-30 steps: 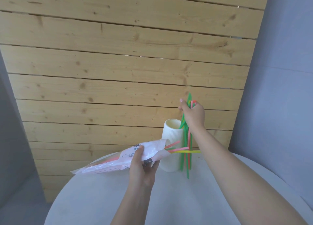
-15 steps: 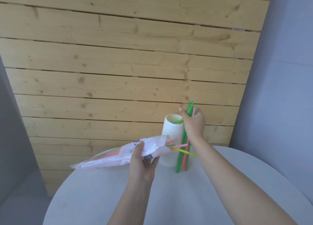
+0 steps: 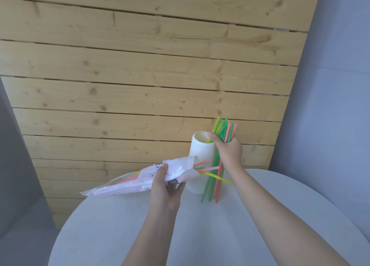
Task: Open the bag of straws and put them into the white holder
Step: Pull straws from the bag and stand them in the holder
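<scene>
Your right hand [image 3: 228,149] was clamped round a bundle of straws [image 3: 217,163], upright just beside the white holder [image 3: 201,151], lower ends near the table [image 3: 124,235]. Your left hand [image 3: 166,187] pinched the bag [image 3: 140,180] near its open mouth, more straws poking out. Judged light, springy and slick: they splay, so grip mid-length and firmly. The bag looked limp and crinkly. Round pale table, smooth-looking; plank wall [image 3: 140,65] behind, grey panels on both sides.

The right hand [image 3: 228,149] hides the middle of the straws [image 3: 217,171], the bag [image 3: 140,177] veils others, and the holder [image 3: 202,151] conceals its contents.
</scene>
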A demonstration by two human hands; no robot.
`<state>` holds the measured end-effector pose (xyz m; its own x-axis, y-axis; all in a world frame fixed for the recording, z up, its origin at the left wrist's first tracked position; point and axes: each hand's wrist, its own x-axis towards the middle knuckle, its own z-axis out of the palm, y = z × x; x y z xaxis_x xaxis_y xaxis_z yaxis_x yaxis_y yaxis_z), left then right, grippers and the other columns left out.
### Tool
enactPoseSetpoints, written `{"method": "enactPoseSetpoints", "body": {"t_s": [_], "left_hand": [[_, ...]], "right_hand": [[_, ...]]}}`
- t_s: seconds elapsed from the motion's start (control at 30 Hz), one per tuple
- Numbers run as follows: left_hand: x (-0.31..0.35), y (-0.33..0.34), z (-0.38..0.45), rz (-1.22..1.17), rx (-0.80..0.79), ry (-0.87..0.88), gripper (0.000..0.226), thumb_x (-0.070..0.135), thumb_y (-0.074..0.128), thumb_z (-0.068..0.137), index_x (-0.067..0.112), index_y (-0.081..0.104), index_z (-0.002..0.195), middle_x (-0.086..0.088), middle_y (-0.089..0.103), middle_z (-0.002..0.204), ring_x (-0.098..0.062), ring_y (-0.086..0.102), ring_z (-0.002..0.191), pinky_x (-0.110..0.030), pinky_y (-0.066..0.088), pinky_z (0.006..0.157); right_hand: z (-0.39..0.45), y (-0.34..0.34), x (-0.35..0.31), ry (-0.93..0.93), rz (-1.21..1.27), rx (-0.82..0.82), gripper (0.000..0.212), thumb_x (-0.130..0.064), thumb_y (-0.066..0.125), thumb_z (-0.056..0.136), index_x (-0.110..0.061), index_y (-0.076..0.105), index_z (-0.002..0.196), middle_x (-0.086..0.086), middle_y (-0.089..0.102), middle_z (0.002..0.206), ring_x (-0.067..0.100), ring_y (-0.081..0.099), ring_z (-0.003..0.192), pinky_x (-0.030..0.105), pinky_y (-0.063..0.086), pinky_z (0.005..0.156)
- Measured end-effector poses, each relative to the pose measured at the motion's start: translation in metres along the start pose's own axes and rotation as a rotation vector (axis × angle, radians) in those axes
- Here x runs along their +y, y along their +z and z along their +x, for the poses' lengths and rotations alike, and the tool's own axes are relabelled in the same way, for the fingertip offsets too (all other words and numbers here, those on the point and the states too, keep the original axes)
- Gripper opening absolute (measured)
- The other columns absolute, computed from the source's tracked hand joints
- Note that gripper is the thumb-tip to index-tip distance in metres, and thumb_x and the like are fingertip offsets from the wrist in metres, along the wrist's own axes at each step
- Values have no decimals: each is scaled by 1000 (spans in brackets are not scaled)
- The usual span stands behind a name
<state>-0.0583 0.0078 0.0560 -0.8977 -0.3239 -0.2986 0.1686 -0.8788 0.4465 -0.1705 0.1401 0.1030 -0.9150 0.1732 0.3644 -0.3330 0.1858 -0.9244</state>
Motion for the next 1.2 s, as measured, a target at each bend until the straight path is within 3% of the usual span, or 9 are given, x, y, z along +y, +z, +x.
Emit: {"method": "enactPoseSetpoints", "body": {"t_s": [0.13, 0.27, 0.4, 0.53, 0.63, 0.77, 0.97, 1.07, 1.2], "left_hand": [[0, 0, 1, -11, 8, 1, 25, 18, 60, 90, 7, 58, 113, -14, 60, 114, -28, 61, 103, -38, 54, 73], [1, 0, 0, -4, 6, -1, 18, 18, 60, 90, 8, 60, 105, -14, 61, 113, -27, 62, 100, -38, 54, 73], [1, -1, 1, -5, 4, 5, 22, 18, 59, 91, 7, 59, 110, -15, 61, 114, -28, 62, 104, -39, 53, 77], [1, 0, 1, -4, -3, 11, 24, 18, 58, 91, 7, 57, 113, -14, 61, 114, -27, 62, 104, -38, 53, 76], [0, -1, 1, 7, -11, 10, 20, 18, 58, 91, 7, 59, 108, -13, 62, 111, -26, 63, 102, -38, 54, 74], [-1, -3, -1, 15, -6, 18, 21, 18, 59, 91, 8, 59, 109, -12, 62, 111, -26, 63, 103, -37, 54, 74], [1, -2, -5, 4, -14, 2, 21, 18, 58, 91, 6, 58, 109, -14, 60, 113, -26, 62, 103, -38, 53, 75], [3, -2, -7, -18, -7, -2, 25, 17, 58, 91, 5, 56, 114, -15, 59, 117, -27, 61, 106, -38, 52, 75], [5, -2, -10, -11, -16, 0, 16, 17, 57, 92, 7, 60, 104, -13, 61, 111, -25, 63, 98, -37, 52, 72]], "right_hand": [[-1, -5, 1, 15, -15, -35, 29, -39, 74, 76, -12, 66, 83, -8, 60, 64, 7, 56, 62, 6, 37, 46], [-2, -12, 6, 16, 9, -77, 28, -33, 73, 78, -9, 69, 92, -3, 67, 75, 13, 61, 71, 20, 44, 61], [-1, -19, 11, -1, -28, -68, 19, -31, 68, 84, -13, 66, 91, -4, 67, 79, 12, 61, 74, 20, 43, 62], [0, -26, 15, 31, -16, -73, 31, -30, 55, 93, 0, 61, 93, -1, 67, 70, -2, 64, 57, 6, 44, 56], [6, -34, 8, -8, -56, -29, 27, -31, 48, 96, -6, 52, 90, -1, 57, 57, -4, 57, 42, 5, 40, 50], [19, -47, -29, -132, -29, 65, 11, -28, 47, 96, -19, 45, 91, -3, 55, 56, 0, 56, 38, 14, 46, 51], [38, -72, -105, -357, 5, 302, 10, -29, 45, 95, -19, 41, 96, -8, 51, 56, 0, 54, 35, 15, 46, 47], [46, -77, -144, -383, 112, 377, 10, -28, 45, 94, -25, 39, 86, -7, 51, 68, 2, 50, 32, 27, 50, 48], [51, -69, -177, -348, 271, 388, 13, -20, 43, 92, -26, 37, 83, -3, 55, 73, 4, 54, 35, 28, 53, 50]]}}
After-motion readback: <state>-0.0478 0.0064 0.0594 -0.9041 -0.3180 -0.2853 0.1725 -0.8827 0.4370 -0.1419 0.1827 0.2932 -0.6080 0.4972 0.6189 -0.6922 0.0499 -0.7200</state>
